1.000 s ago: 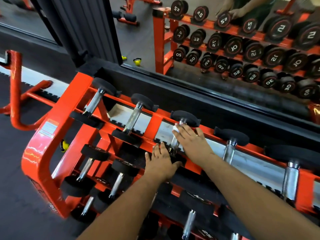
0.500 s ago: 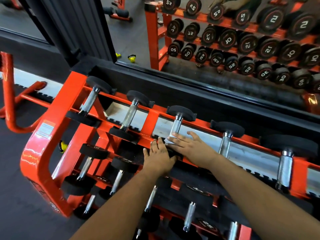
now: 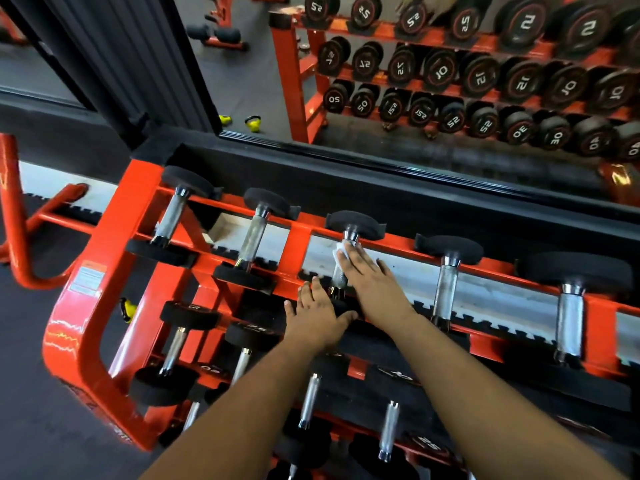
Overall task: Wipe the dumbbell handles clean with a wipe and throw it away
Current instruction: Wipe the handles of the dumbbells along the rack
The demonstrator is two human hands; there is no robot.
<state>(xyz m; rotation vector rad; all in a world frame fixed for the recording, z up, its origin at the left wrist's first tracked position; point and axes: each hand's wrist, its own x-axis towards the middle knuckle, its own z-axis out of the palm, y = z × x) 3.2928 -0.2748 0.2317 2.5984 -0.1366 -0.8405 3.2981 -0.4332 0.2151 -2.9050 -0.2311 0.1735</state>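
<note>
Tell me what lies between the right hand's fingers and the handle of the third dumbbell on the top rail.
In the head view, a white wipe lies between the right hand and the dumbbell handle, pressed flat under straight fingers.

Glossy orange-painted metal rack, matt black dumbbell heads, knurled chrome handles.

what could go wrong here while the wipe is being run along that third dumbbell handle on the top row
The right hand presses the wipe with flat fingers, so the small wipe may slip off and drop through the rack. A flat press also likely cleans only the top of the handle, missing the underside. The left hand rests on the dumbbell's near head, where fingers could get pinched if it rolls.
</note>
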